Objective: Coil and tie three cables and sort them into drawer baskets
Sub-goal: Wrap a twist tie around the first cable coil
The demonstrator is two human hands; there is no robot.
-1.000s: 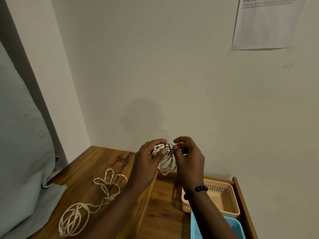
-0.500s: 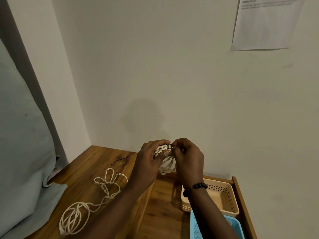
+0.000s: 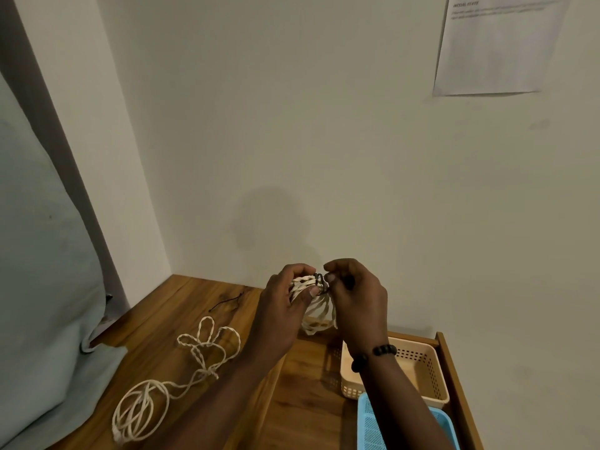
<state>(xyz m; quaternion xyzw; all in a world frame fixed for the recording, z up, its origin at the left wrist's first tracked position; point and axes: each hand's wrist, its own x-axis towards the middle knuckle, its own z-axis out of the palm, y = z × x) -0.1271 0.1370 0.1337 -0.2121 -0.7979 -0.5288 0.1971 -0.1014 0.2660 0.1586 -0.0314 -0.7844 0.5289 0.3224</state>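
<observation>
The coiled cable (image 3: 313,302), a cream twisted cord wound into a small bundle, is held up in the air between the two hands, above the near edge of the open drawer (image 3: 305,384). The left hand (image 3: 282,306) grips the top of the coil, fingers curled over it and thumb pressed against its side, while loops hang down below both hands. The right hand (image 3: 354,303) pinches a thin dark tie (image 3: 319,280) at the top of the coil, just beside the left thumb; a dark beaded bracelet (image 3: 373,355) sits on the right wrist. Below and to the left of the left hand, a second cream cable (image 3: 181,378) lies loose on the wooden table (image 3: 168,313), partly looped and partly twisted. Another thin dark tie (image 3: 227,302) lies on the table just left of the left hand, nearer the wall. Below the right hand, inside the drawer, stands a beige basket (image 3: 418,371), and nearer than it, touching or almost touching, a blue basket (image 3: 389,427). Far to the left hangs a pale grey cloth (image 3: 42,271). A printed sheet of paper (image 3: 496,47) is fixed to the wall high above the right hand.
</observation>
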